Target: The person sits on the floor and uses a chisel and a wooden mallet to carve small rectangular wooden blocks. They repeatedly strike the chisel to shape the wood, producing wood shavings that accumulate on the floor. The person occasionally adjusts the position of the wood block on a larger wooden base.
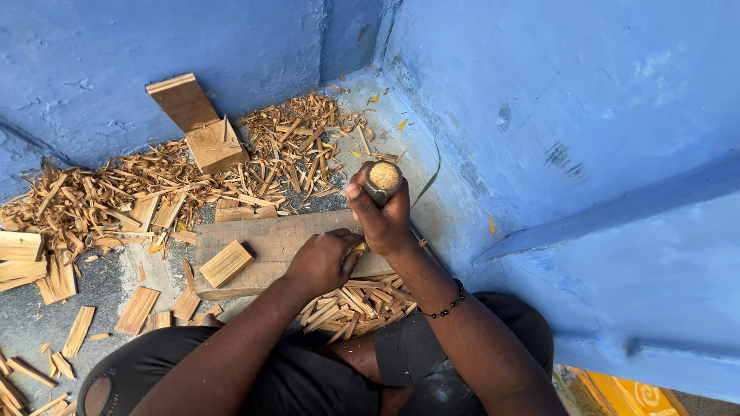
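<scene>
Wooden handle (383, 179) within right-hand fingers (362, 202)

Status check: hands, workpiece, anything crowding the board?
Right hand gripping upright tool handle. Left hand pinning small wood piece on plank. Cut wood block on plank; split sticks piled against it.

A yellow-orange package corner (628, 395) with a pale swirl sits bottom right.
</scene>
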